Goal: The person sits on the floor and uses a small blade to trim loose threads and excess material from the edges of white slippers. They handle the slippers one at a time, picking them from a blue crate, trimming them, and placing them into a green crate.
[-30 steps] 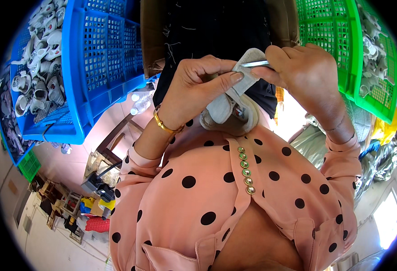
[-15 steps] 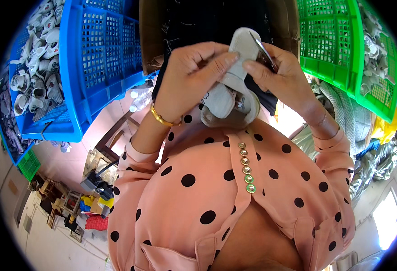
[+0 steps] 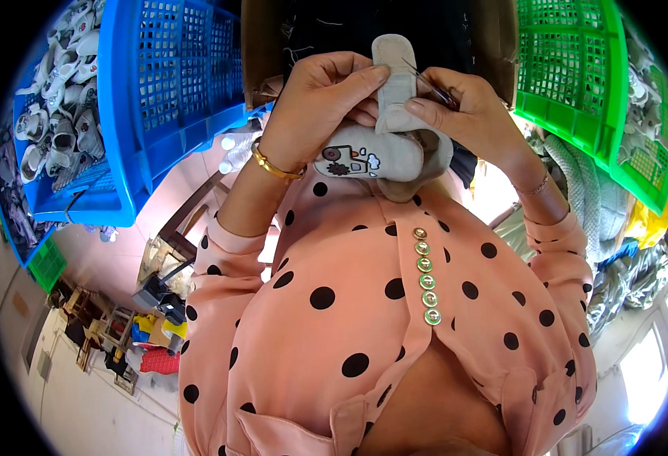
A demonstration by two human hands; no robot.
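Observation:
A small grey baby shoe with a cartoon patch on its side sits close to my chest, its sole strip turned upward. My left hand grips it from the left, thumb pressed on the upright sole strip. My right hand touches the shoe from the right and pinches a thin dark tool against the strip. A gold bangle circles my left wrist. My peach blouse with black dots fills the lower part of the view.
A blue slotted crate at the upper left holds several small grey-white shoes. A green crate with more shoes stands at the upper right. A brown cardboard box lies beyond my hands. Cloth piles lie at the right.
The shoe has been turned so its sole strip points up and its patch side faces me. My right hand slid lower along the strip with the thin tool.

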